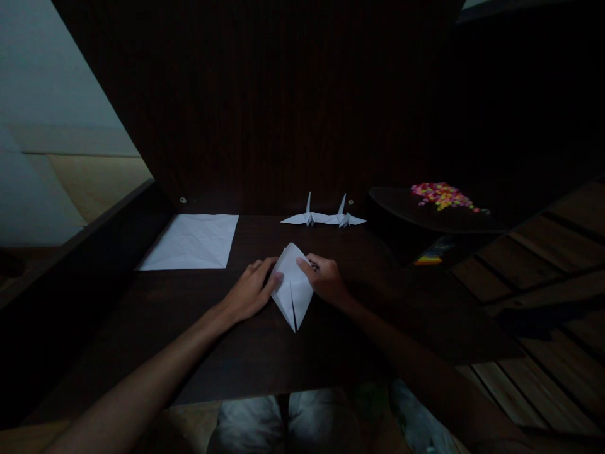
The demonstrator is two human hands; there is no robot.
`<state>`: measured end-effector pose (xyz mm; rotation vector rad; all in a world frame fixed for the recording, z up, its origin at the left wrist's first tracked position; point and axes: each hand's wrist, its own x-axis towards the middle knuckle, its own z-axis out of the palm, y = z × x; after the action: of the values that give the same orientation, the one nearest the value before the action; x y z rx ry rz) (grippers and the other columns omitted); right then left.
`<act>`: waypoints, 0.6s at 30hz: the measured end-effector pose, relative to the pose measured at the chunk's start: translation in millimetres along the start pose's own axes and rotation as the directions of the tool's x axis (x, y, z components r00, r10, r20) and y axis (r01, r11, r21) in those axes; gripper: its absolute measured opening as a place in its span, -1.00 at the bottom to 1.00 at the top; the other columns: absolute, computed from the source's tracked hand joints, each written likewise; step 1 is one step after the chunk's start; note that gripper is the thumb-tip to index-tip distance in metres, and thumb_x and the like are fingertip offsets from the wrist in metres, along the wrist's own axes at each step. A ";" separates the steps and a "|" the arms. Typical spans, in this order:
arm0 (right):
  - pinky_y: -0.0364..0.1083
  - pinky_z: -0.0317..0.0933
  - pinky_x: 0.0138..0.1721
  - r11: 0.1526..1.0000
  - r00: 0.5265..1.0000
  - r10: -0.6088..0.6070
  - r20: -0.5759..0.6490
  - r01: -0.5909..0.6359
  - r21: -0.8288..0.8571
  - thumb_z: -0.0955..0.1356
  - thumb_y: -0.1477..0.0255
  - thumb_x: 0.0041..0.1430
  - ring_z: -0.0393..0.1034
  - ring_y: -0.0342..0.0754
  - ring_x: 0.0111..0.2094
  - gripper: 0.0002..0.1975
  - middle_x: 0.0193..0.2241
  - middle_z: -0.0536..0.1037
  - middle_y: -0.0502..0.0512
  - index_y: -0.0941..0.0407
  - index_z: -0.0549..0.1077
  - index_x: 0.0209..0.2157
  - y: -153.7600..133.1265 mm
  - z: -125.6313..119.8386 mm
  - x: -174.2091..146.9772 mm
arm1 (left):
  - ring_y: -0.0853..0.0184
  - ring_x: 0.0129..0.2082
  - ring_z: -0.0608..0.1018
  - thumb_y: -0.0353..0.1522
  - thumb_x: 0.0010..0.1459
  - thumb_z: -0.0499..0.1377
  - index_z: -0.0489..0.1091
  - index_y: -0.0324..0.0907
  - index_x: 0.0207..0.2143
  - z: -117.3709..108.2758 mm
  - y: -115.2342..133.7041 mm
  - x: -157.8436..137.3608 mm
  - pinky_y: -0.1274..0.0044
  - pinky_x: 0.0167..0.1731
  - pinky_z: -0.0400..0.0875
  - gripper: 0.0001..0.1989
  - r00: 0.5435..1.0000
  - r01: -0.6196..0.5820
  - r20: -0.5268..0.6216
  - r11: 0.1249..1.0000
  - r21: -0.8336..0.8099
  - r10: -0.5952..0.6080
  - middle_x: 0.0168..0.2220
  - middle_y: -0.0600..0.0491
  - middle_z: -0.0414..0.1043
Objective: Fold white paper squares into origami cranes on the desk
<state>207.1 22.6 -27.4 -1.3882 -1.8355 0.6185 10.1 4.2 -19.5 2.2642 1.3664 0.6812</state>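
Note:
Between my hands is a folded sheet of white paper [293, 293], shaped like a diamond with a slit running down to its lower point. My left hand [253, 287] grips its left edge, thumb on top and fingers behind. On the opposite edge, my right hand [326, 277] pinches the paper with its thumb on the front face; the other fingers are partly hidden behind it. Two white origami cranes [324, 219] stand side by side at the back of the dark desk, their wings touching or overlapping.
A creased white paper sheet [193, 243] lies flat at the left of the dark wooden desk [227, 366]. On a rounded shelf [401, 205] at the right sits a heap of small colourful pieces [444, 196]. A tall dark panel [265, 107] rises behind the desk.

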 end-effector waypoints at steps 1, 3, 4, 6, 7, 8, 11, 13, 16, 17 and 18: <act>-0.17 -0.05 -0.55 1.000 1.000 -0.001 0.001 0.001 -0.002 0.21 0.21 0.19 0.13 -0.20 -0.60 -0.60 -0.68 0.24 -0.09 0.13 0.25 -0.64 0.0 -0.1 0.2 | 0.18 -0.01 0.41 -0.21 0.28 -0.12 0.22 -0.20 0.06 -0.6 1.3 -0.3 0.34 0.05 0.23 -0.60 1.000 -0.004 0.009 1.000 -0.018 0.005 -0.04 -0.07 0.39; -0.17 -0.06 -0.54 1.000 1.000 0.000 0.000 0.000 -0.004 0.19 0.21 0.21 0.13 -0.20 -0.60 -0.58 -0.68 0.23 -0.08 0.13 0.22 -0.66 1.3 0.0 0.7 | 0.19 -0.01 0.40 -0.20 0.30 -0.16 0.23 -0.20 0.05 -2.4 3.1 -0.8 0.35 0.06 0.22 -0.59 1.000 -0.007 0.019 0.999 -0.053 0.008 -0.04 -0.06 0.39; -0.16 -0.06 -0.54 1.000 1.000 0.000 -0.004 0.000 -0.008 0.19 0.21 0.20 0.13 -0.19 -0.61 -0.58 -0.69 0.22 -0.08 0.13 0.21 -0.66 2.5 0.2 1.0 | 0.20 -0.02 0.41 -0.21 0.30 -0.18 0.24 -0.20 0.05 -3.5 3.6 -0.9 0.35 0.06 0.22 -0.58 1.000 -0.004 0.024 0.998 -0.070 0.006 -0.04 -0.05 0.40; -0.16 -0.05 -0.54 1.000 1.000 0.003 -0.019 -0.003 0.000 0.22 0.22 0.17 0.14 -0.19 -0.61 -0.61 -0.68 0.23 -0.08 0.13 0.23 -0.65 5.6 0.7 1.7 | 0.21 -0.02 0.41 -0.23 0.31 -0.20 0.25 -0.18 0.05 -5.8 3.7 -0.7 0.36 0.05 0.21 -0.59 0.999 0.001 0.037 0.994 -0.109 0.003 -0.04 -0.03 0.40; -0.16 -0.04 -0.54 1.000 1.000 0.009 -0.029 -0.008 0.018 0.24 0.24 0.15 0.16 -0.18 -0.60 -0.64 -0.67 0.25 -0.08 0.13 0.26 -0.63 7.1 1.1 2.0 | 0.21 -0.02 0.42 -0.25 0.31 -0.20 0.26 -0.17 0.05 -6.9 3.5 -0.5 0.36 0.04 0.22 -0.59 0.999 0.006 0.044 0.991 -0.132 -0.001 -0.04 -0.02 0.40; -0.17 -0.02 -0.53 0.999 0.999 0.018 -0.040 -0.016 0.046 0.25 0.25 0.13 0.18 -0.18 -0.59 -0.68 -0.66 0.28 -0.08 0.13 0.29 -0.61 8.4 1.4 2.2 | 0.22 -0.02 0.42 -0.27 0.30 -0.20 0.27 -0.15 0.05 -7.9 3.3 -0.2 0.37 0.03 0.23 -0.60 0.999 0.013 0.052 0.988 -0.156 -0.005 -0.03 -0.01 0.40; -0.18 0.02 -0.53 0.986 0.996 0.067 -0.051 -0.058 0.159 0.27 0.25 0.10 0.22 -0.17 -0.58 -0.75 -0.64 0.34 -0.08 0.13 0.34 -0.53 10.3 1.7 2.7 | 0.23 -0.06 0.46 -0.31 0.26 -0.13 0.28 -0.14 0.04 -9.3 2.7 0.7 0.39 -0.01 0.28 -0.64 0.998 0.031 0.067 0.981 -0.190 -0.018 -0.08 0.02 0.44; -0.18 0.01 -0.56 0.975 0.994 0.096 -0.053 -0.084 0.205 0.27 0.24 0.10 0.20 -0.17 -0.60 -0.75 -0.66 0.32 -0.09 0.12 0.34 -0.52 9.8 1.3 3.0 | 0.22 -0.09 0.47 -0.31 0.24 -0.07 0.27 -0.15 0.04 -8.3 2.4 1.0 0.38 -0.01 0.28 -0.65 0.997 0.021 0.072 0.986 -0.168 -0.009 -0.15 0.02 0.47; -0.19 -0.01 -0.58 0.971 0.990 0.114 -0.078 -0.094 0.220 0.26 0.24 0.11 0.16 -0.18 -0.62 -0.72 -0.68 0.27 -0.09 0.13 0.35 -0.54 8.4 0.7 3.6 | 0.20 -0.06 0.45 -0.26 0.24 -0.05 0.24 -0.17 0.06 -4.9 1.6 0.4 0.34 0.03 0.24 -0.63 0.998 -0.017 0.057 0.995 -0.102 0.023 -0.18 0.00 0.48; -0.19 -0.02 -0.58 0.972 0.989 0.114 -0.090 -0.093 0.216 0.25 0.23 0.11 0.15 -0.18 -0.62 -0.71 -0.69 0.26 -0.09 0.13 0.35 -0.55 8.2 0.7 3.9 | 0.20 -0.04 0.44 -0.24 0.25 -0.05 0.22 -0.18 0.08 -3.6 1.4 -0.1 0.33 0.04 0.22 -0.61 0.998 -0.030 0.048 0.996 -0.082 0.034 -0.16 -0.02 0.47; -0.19 -0.03 -0.58 0.973 0.989 0.114 -0.099 -0.090 0.212 0.25 0.23 0.12 0.14 -0.18 -0.62 -0.70 -0.70 0.24 -0.09 0.13 0.35 -0.56 8.4 1.0 4.1 | 0.20 -0.02 0.43 -0.23 0.26 -0.06 0.20 -0.19 0.09 -2.2 1.2 -0.5 0.32 0.05 0.21 -0.59 0.998 -0.042 0.041 0.997 -0.066 0.045 -0.14 -0.03 0.46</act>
<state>210.7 29.0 -33.1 -1.3553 -1.5723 0.7477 9.4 3.4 -17.2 2.2494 1.2605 0.6782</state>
